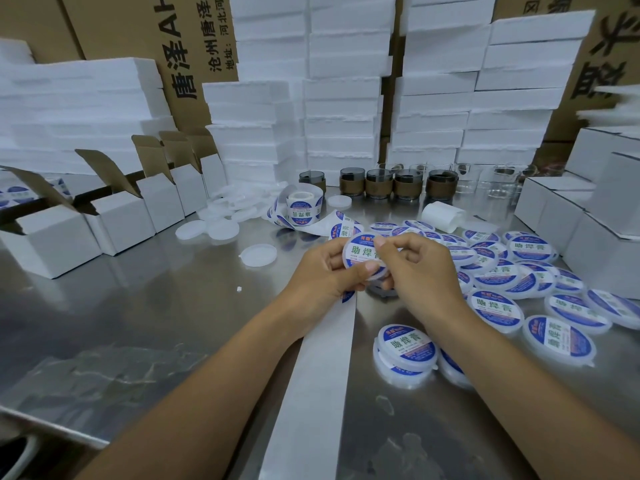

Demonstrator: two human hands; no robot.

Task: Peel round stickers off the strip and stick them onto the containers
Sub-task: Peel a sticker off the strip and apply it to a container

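Note:
Both hands hold one round translucent container (pixel 362 255) with a blue and white sticker on its face, above the middle of the steel table (pixel 138 306). My left hand (pixel 325 271) grips its left edge, thumb on the lower rim. My right hand (pixel 415 268) pinches its upper right edge. The sticker roll (pixel 304 204) stands behind, and its bare white backing strip (pixel 322 368) runs under my left wrist toward the near edge. Several labelled containers (pixel 498 306) lie to the right.
Unlabelled clear lids (pixel 221 230) lie at the left centre, one lid (pixel 259 255) closer. Open white cartons (pixel 114 216) line the left. Dark glass jars (pixel 381 183) and stacked white foam blocks (pixel 343 109) stand behind. White boxes (pixel 588 220) sit at the right.

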